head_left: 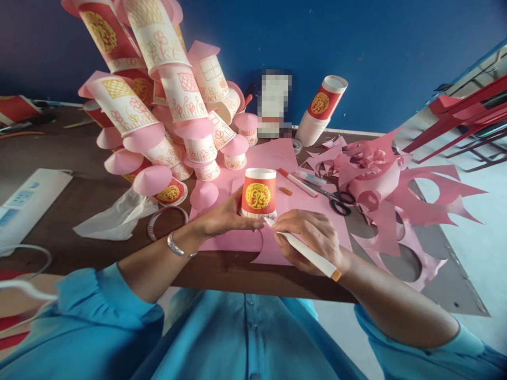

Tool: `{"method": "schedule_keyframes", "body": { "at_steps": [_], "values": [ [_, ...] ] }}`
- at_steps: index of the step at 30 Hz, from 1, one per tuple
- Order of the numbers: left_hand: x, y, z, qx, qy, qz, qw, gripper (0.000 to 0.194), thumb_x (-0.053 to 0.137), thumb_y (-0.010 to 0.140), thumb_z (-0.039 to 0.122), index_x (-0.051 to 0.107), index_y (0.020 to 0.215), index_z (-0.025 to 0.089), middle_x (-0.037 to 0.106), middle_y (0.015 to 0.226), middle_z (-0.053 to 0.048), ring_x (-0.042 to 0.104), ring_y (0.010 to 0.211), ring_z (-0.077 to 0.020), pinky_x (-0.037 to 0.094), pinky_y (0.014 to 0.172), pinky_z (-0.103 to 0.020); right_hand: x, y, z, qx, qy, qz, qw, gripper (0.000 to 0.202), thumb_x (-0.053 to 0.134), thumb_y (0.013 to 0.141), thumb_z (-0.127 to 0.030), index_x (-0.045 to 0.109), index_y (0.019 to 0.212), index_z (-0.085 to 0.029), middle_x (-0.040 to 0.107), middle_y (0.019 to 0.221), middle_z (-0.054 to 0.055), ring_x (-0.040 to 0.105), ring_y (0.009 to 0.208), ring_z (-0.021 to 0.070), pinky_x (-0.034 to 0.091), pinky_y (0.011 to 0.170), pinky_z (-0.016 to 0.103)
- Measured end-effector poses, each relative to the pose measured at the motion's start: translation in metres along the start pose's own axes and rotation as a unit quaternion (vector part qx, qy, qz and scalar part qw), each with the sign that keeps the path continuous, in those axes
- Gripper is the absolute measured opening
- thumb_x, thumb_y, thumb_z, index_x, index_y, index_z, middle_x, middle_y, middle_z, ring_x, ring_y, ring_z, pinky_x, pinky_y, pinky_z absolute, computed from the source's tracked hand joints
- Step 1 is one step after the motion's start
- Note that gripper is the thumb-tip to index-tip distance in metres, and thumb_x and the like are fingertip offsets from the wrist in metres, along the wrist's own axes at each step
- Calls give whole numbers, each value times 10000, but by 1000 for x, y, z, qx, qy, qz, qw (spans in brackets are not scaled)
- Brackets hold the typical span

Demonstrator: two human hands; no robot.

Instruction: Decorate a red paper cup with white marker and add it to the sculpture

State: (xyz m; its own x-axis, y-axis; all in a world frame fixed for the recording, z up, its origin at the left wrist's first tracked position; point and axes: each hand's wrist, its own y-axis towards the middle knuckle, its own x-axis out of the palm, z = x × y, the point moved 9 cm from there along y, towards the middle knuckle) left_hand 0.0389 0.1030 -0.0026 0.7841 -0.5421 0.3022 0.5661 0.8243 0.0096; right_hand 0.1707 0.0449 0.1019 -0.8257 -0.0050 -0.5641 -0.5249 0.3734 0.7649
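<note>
The red paper cup (259, 194) is in the left hand (224, 215), over the pink paper (229, 243) near the front edge of the dark brown table (253, 272); whether its base touches the paper cannot be told. The left thumb lies along the cup's lower edge, and the other fingers, partly hidden, curl round its side. The right hand (312, 235) pinches a white marker with an orange end (309, 254) between thumb and fingers, its tip at the cup's lower band. A slack left grip could let the cup roll under the tip and send a line astray, while squeezing too hard might dent the thin wall. The left thumb sits close enough to the tip that any wet ink could smear, and a slip of the marker could mark the skin or the red print. The cup looks upright and undented, red with a round gold emblem facing the person, a pale rim above and a white band with small drawn marks below. Beyond it lie an orange cap (285, 191), a red-tipped marker (299, 183) and black-handled scissors (343, 203), beside cut pink scraps (374, 182).
</note>
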Motion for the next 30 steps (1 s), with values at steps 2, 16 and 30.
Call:
{"method": "schedule_keyframes", "body": {
  "at_steps": [2, 16, 30],
  "values": [
    [0, 0, 0, 4, 5, 1, 1000, 404, 962, 790, 322, 698, 1066, 192, 742, 888, -27, 720, 865, -181, 582, 777, -284, -1, 0, 1, 4, -5, 3, 1000, 225, 632, 954, -58, 629, 1130, -198, 800, 860, 21, 819, 792, 178, 688, 715, 273],
    [-10, -2, -4, -8, 31, 43, 999, 684, 1003, 724, 337, 638, 1284, 194, 747, 951, -30, 690, 839, -161, 569, 754, -273, 0, 0, 0, 15, -1, -2, 1000, 179, 612, 960, -81, 618, 1073, -219, 768, 800, -3, 778, 691, 160, 640, 620, 260],
    [-11, -3, -3, 9, -68, 61, 996, 658, 949, 805, 294, 647, 1387, 239, 807, 1195, -95, 796, 1108, -271, 622, 1014, -423, -9, -1, 11, 43, -39, 39, 998, 153, 639, 1019, -141, 661, 1148, -221, 811, 955, 60, 827, 856, 201, 703, 734, 314]
  ]
}}
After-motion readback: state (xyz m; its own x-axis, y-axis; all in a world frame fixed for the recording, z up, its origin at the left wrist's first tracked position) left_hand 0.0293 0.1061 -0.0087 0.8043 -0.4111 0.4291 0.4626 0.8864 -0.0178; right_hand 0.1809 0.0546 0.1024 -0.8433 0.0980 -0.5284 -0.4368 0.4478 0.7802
